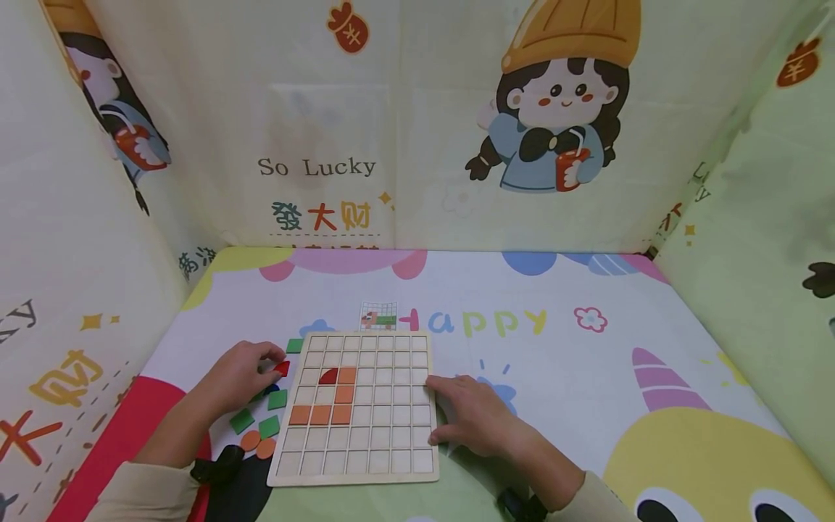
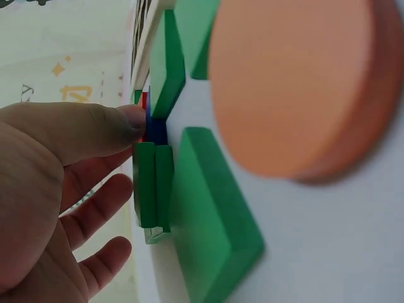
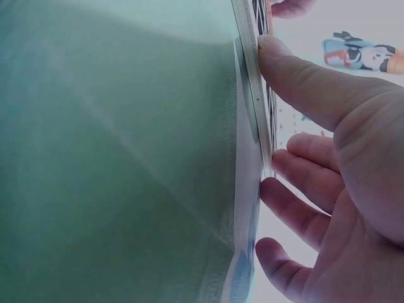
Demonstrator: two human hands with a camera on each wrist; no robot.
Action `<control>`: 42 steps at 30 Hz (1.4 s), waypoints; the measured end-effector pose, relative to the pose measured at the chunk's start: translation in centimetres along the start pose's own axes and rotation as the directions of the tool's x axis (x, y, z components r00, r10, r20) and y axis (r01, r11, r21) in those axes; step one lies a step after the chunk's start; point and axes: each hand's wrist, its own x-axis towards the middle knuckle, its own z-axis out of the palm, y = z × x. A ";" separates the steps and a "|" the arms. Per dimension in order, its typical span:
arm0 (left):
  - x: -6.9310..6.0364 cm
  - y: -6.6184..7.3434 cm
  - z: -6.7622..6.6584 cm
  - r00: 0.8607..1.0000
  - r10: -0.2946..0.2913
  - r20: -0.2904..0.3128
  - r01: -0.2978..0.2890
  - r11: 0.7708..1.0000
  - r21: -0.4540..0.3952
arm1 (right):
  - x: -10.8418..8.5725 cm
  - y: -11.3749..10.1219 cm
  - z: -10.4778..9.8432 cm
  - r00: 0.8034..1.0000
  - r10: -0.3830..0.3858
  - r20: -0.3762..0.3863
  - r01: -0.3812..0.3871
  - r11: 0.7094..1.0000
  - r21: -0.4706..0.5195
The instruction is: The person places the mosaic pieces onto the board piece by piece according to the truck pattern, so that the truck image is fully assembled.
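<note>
A wooden grid board (image 1: 391,438) lies flat on the table. Five orange squares (image 1: 343,414) and a dark red quarter-round tile (image 1: 329,376) fill some of its cells. Left of the board, my left hand (image 1: 238,373) pinches a small red tile (image 1: 283,368) between thumb and forefinger; its full shape is partly covered. In the left wrist view, the thumb overlaps this red tile, with a dark blue piece (image 2: 156,130) just beside it. My right hand (image 1: 472,413) rests at the board's right edge, thumb and fingertips touching it, fingers loosely extended.
Several green squares (image 1: 269,427) and two orange discs (image 1: 265,448) lie along the board's left side. Behind the board is a small picture card (image 1: 378,316) showing a coloured grid pattern. Printed cloth walls (image 1: 430,217) enclose the table's back and sides.
</note>
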 end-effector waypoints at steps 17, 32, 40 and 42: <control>0.2 0.1 0.2 0.998 0.035 -0.050 -0.033 0.998 0.046 | 0.0 0.0 -0.1 1.000 -0.005 -0.003 0.005 1.000 0.005; -0.9 1.3 -0.1 0.998 0.002 -0.061 -0.003 1.000 -0.004 | 0.0 0.2 0.1 1.000 0.006 0.009 -0.006 1.000 0.006; -2.0 2.4 -0.2 0.998 0.044 -0.039 -0.045 0.999 -0.020 | 0.1 0.1 0.1 1.000 0.013 0.018 -0.013 1.000 0.001; -2.2 2.6 0.0 0.997 0.063 -0.044 -0.064 0.998 -0.016 | 0.1 0.1 0.0 1.000 0.012 0.015 -0.012 1.000 0.000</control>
